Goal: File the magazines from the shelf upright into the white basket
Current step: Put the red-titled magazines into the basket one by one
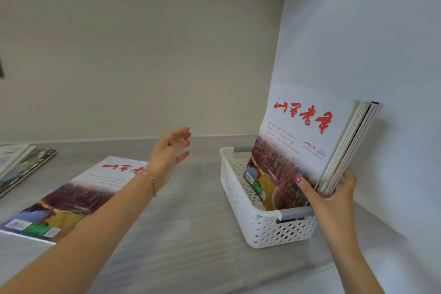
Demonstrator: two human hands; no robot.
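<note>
- At the right of the shelf, the right hand [334,194] grips a bundle of magazines [310,148] by its near lower corner: thumb with red nail pressed on the front cover, other fingers wrapped behind and mostly hidden.
- Bundle stands in the white basket [241,200], tilted right toward the side wall [381,43]; its bottom edge is hidden behind the basket rim.
- Front cover: red brush title, "2025 9", reddish field photo. How many issues sit behind it cannot be counted; only edges show.
- Left hand [168,153] held in the air, fingers spread and loose, holding nothing; a red cord bracelet [151,180] at the wrist.
- Under the left forearm, a single magazine [71,200] with the same cover lies flat on the grey shelf [191,234], its right part covered by the arm.
- Far left, a flat stack [21,164] cut off by the frame edge; covers too blurred to read.
</note>
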